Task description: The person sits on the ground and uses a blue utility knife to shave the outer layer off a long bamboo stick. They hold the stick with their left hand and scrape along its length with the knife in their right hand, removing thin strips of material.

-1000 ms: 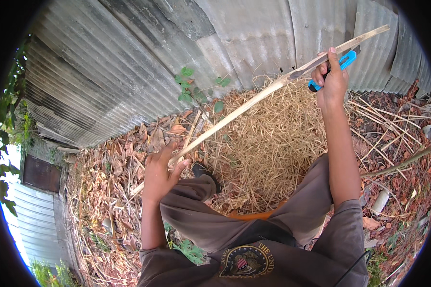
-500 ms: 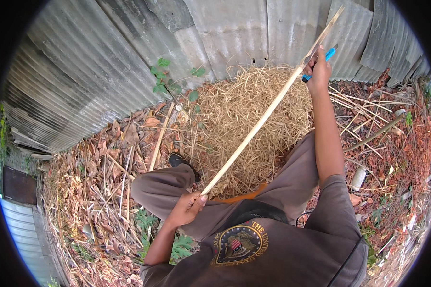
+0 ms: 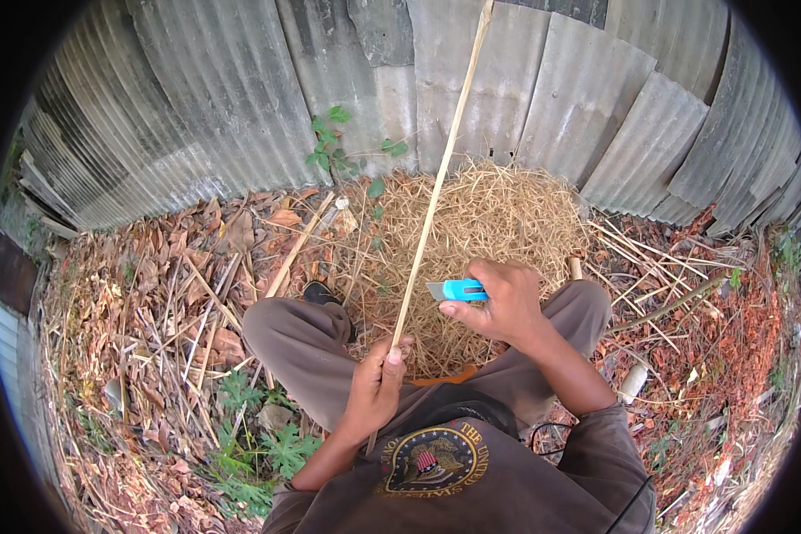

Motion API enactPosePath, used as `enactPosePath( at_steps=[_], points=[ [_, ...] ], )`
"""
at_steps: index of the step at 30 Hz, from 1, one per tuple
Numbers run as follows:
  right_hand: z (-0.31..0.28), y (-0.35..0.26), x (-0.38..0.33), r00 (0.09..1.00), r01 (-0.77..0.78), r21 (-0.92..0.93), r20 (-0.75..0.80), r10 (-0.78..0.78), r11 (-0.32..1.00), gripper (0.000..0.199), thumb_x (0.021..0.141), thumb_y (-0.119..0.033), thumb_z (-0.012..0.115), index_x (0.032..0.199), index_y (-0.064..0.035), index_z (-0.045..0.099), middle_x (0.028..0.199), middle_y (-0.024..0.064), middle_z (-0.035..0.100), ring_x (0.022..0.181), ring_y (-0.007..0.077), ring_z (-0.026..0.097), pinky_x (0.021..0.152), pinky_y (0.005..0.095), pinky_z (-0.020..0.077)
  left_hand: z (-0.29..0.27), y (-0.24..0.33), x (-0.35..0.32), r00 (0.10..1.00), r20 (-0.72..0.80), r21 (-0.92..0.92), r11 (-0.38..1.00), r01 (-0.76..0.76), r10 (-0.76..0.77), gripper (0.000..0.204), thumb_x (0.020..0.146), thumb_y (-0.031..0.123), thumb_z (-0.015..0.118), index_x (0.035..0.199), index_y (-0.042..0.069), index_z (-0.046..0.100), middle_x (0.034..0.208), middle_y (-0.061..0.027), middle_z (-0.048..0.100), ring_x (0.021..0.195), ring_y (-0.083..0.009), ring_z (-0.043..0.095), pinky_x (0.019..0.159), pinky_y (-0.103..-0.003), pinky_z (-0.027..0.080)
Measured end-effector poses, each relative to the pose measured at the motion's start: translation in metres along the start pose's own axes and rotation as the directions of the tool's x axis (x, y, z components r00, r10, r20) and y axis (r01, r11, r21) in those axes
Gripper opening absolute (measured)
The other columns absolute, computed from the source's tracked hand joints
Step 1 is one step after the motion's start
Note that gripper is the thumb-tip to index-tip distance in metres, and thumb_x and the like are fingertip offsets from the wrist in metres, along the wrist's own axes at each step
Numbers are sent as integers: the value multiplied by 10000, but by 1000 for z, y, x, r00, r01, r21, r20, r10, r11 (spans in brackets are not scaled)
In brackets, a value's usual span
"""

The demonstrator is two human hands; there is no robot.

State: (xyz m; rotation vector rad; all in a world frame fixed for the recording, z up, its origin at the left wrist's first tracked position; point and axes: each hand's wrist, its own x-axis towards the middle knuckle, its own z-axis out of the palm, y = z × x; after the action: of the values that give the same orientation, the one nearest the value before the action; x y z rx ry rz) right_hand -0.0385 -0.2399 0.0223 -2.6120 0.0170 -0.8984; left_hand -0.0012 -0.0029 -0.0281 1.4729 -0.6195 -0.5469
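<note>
Bamboo, pale and thin: the long bamboo strip (image 3: 436, 191) rises from the left hand (image 3: 376, 384), whose grip is clamped on its lower end, and runs up past the heap of straw-coloured shavings (image 3: 489, 222) toward the corrugated metal fence (image 3: 240, 98). Just right of that grip, the right hand (image 3: 503, 303) is clamped on a blue utility knife (image 3: 454, 290), blade pointing at the strip, close beside it.

I'm looking at an outdoor yard corner: a corrugated metal fence (image 3: 240, 116) stands behind a heap of straw (image 3: 498, 214), with dry leaves (image 3: 151, 294) and weeds (image 3: 267, 445) on the ground left of the heap.
</note>
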Motion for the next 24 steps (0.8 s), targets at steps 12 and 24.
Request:
enactPosePath(
  at_steps=[12, 24],
  points=[
    [-6, 21, 19, 993, -69, -340, -109, 33, 938, 659, 739, -735, 572, 562, -102, 528, 405, 46, 485, 357, 234, 535, 362, 364, 409, 0, 12, -22, 957, -29, 502, 832, -236, 288, 326, 920, 26, 533, 1239, -42, 534, 870, -247, 621, 688, -319, 628, 639, -332, 487],
    [-12, 84, 44, 995, -70, -509, -95, 25, 858, 687, 755, -766, 514, 578, -110, 607, 410, 47, 502, 369, 209, 540, 380, 349, 410, -4, 5, -11, 980, 21, 636, 754, -165, 197, 352, 885, 32, 572, 1230, -35, 543, 768, -233, 586, 666, -388, 611, 594, -409, 493]
  ],
)
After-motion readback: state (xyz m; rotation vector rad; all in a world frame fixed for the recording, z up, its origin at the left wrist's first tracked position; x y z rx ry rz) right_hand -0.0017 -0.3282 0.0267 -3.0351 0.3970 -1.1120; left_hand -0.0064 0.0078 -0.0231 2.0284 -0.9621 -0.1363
